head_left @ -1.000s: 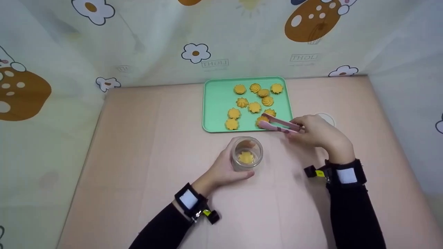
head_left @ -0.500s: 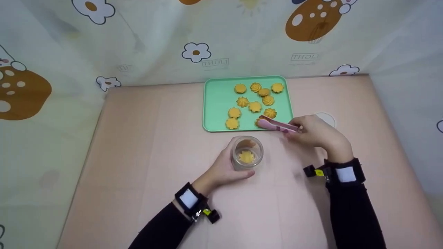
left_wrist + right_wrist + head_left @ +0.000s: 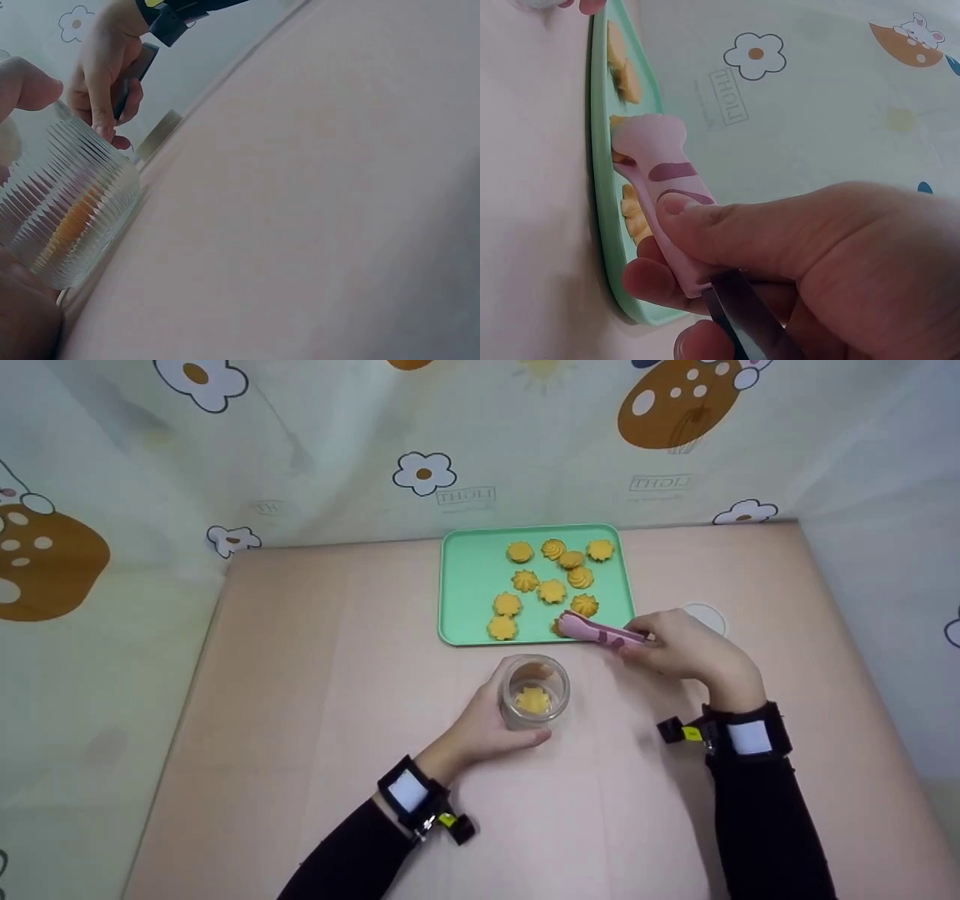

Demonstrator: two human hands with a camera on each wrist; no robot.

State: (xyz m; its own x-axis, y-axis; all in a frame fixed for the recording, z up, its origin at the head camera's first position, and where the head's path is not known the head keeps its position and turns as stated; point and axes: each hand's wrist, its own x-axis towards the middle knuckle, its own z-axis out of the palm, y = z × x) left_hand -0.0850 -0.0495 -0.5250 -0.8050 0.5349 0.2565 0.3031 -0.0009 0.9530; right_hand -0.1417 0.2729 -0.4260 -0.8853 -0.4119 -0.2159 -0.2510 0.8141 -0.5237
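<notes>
My left hand (image 3: 491, 724) grips a clear ribbed glass jar (image 3: 90, 172) that stands in front of the tray, its mouth facing up. One yellow flower-shaped cookie (image 3: 533, 700) lies at the jar's bottom. With thumb and fingers my right hand (image 3: 679, 649) pinches a pair of pink tongs (image 3: 664, 161) with a dark metal handle end. The tong tips reach over the tray's near right corner, closed around a cookie (image 3: 557, 627) that they mostly hide. Several more cookies (image 3: 552, 592), some with swirled tops, lie on the green tray (image 3: 469, 577).
A pale round disc (image 3: 706, 619) lies on the pink tabletop (image 3: 300, 697), right of the tray and partly behind my right hand. A patterned curtain (image 3: 337, 450) rises along the table's back edge and both sides.
The tong arms have come together around the cookie at the tray's near right corner as my right hand squeezed. My left hand and the jar have stayed in place.
</notes>
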